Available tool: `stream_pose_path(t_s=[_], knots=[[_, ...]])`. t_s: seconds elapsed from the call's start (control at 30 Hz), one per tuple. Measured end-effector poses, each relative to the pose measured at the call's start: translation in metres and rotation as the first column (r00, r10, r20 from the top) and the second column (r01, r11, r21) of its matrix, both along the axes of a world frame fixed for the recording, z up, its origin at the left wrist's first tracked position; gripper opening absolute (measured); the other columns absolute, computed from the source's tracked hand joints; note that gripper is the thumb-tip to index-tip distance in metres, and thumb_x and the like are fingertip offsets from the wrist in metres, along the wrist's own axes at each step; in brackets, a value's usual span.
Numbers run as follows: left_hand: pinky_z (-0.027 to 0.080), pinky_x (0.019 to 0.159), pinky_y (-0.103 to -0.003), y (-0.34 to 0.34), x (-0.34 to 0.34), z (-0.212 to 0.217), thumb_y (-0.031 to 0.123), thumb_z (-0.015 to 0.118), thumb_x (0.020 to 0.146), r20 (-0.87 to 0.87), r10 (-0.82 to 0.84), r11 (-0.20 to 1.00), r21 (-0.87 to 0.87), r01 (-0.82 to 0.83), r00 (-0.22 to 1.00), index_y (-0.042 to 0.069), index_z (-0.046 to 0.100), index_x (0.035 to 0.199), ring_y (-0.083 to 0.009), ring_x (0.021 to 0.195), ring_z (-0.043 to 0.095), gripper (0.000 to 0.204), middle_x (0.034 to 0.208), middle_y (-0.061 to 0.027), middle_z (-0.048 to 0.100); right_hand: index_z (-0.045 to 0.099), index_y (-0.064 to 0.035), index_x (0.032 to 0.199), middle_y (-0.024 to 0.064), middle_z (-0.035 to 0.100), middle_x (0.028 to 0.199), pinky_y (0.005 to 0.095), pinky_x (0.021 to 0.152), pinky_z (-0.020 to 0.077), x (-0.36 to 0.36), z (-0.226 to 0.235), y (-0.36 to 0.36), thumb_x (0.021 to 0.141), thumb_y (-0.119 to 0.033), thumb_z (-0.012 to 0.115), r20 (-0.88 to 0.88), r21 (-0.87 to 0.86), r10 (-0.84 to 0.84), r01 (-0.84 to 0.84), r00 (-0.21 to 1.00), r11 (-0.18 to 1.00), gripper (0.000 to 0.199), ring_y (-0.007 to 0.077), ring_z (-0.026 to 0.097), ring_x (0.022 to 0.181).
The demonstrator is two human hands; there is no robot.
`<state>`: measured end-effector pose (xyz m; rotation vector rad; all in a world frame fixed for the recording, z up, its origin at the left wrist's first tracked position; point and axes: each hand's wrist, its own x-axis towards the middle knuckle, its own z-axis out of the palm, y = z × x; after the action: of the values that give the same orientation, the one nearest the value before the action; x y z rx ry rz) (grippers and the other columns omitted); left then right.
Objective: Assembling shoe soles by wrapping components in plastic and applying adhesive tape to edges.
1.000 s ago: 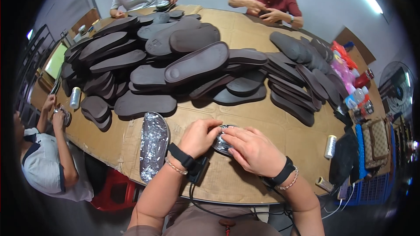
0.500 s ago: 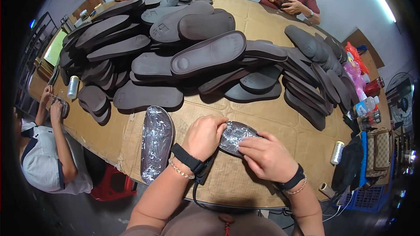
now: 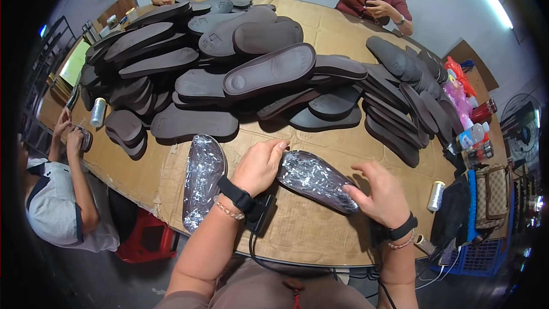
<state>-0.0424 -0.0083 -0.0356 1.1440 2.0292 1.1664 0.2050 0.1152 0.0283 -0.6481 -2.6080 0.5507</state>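
Observation:
A dark brown shoe sole (image 3: 317,180) covered in shiny clear film lies slantwise in front of me. My left hand (image 3: 258,166) is closed at its upper left end, the fingertips partly hidden. At the other end my right hand (image 3: 384,194) rests its thumb on the film, its other fingers spread and lifted off. To the left of my left forearm another film-covered sole (image 3: 204,180) lies lengthwise on the cardboard-covered table (image 3: 309,240). Beyond my hands, a large heap of bare brown soles (image 3: 271,71) spreads across the table.
Rolls of clear film stand at the left (image 3: 98,112) and right (image 3: 436,195). A bottle (image 3: 473,135), jars and a bag (image 3: 490,200) line the right side. One person (image 3: 57,206) works at the left, two others across the table. A red stool (image 3: 150,237) stands below the left edge.
My right hand has moved right and its fingers have opened off the film. The sole between my hands now shows at full length, slanting down to the right.

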Motion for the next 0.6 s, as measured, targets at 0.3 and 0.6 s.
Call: stream_pose_path(t_s=[0.3, 0.6], knots=[[0.053, 0.078, -0.023, 0.003, -0.001, 0.000, 0.022, 0.066, 0.103, 0.347, -0.114, 0.994, 0.038, 0.107, 0.931, -0.001, 0.074, 0.122, -0.0051, 0.088, 0.065, 0.031, 0.101, -0.0034, 0.077, 0.068, -0.0009, 0.109, 0.0173, 0.067, 0.097, 0.0436, 0.080, 0.0540, -0.003, -0.026, 0.002, 0.077, -0.033, 0.087, 0.201, -0.140, -0.031, 0.060, 0.979, 0.988, 0.049, 0.0367, 0.067, 0.091], [0.054, 0.082, -0.024, 0.006, 0.006, -0.001, 0.008, 0.072, 0.097, 0.383, -0.083, 0.997, 0.034, 0.076, 0.920, -0.002, 0.074, 0.121, -0.0077, 0.091, 0.066, 0.027, 0.104, -0.0066, 0.076, 0.064, -0.0013, 0.102, 0.0163, 0.068, 0.091, 0.0435, 0.079, 0.0550, -0.001, -0.031, 0.005, 0.077, -0.032, 0.088, 0.179, -0.228, -0.037, 0.078, 0.983, 0.970, 0.047, 0.0364, 0.068, 0.086]])
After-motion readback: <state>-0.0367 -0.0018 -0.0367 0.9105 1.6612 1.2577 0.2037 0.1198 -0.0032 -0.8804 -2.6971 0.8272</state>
